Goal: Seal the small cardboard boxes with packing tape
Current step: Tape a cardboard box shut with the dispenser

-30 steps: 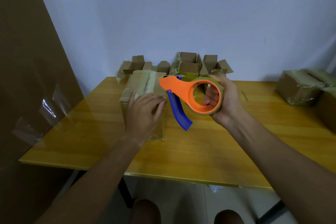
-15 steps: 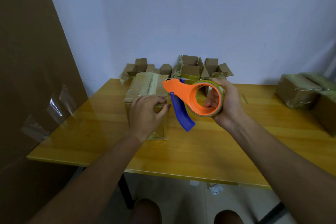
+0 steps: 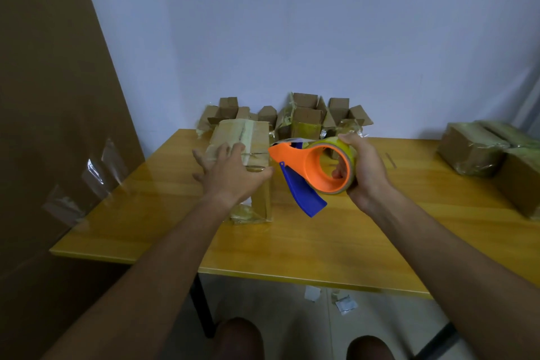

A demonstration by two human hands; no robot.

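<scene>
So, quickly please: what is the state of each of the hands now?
Left hand: open, fingers spread, resting on the cardboard box.
Right hand: gripping the tape dispenser.

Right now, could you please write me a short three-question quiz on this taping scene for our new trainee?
1. True or false: the right hand grips the tape dispenser.
2. What does the left hand rest on: (a) the taped box, (b) the bare table, (c) the open boxes by the wall?
3. Fill in: the dispenser's handle is ____ in colour.

Key: 1 true; 2 a; 3 blue.
</scene>
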